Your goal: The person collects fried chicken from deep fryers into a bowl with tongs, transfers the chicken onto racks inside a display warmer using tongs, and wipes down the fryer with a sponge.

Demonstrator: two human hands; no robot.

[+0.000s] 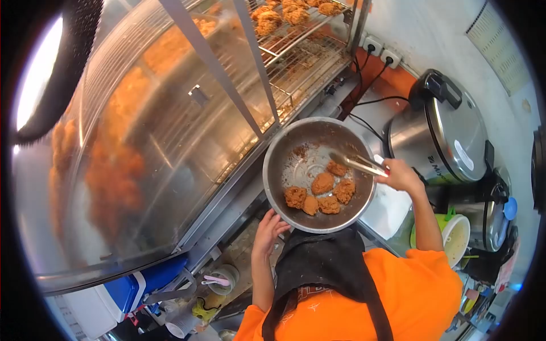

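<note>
A large steel bowl holds several pieces of fried chicken and loose crumbs. My right hand is closed around metal tongs, whose tips reach into the bowl beside the uppermost piece. Whether the tongs pinch that piece I cannot tell. My left hand is at the bowl's lower left edge, fingers apart, its fingertips near or against the outside of the rim; contact is hard to make out.
A glass-sided display case with wire racks of fried chicken fills the left and top. Two large steel cookers, a green-and-white tub and black cables are at the right. A blue-and-white cooler stands lower left.
</note>
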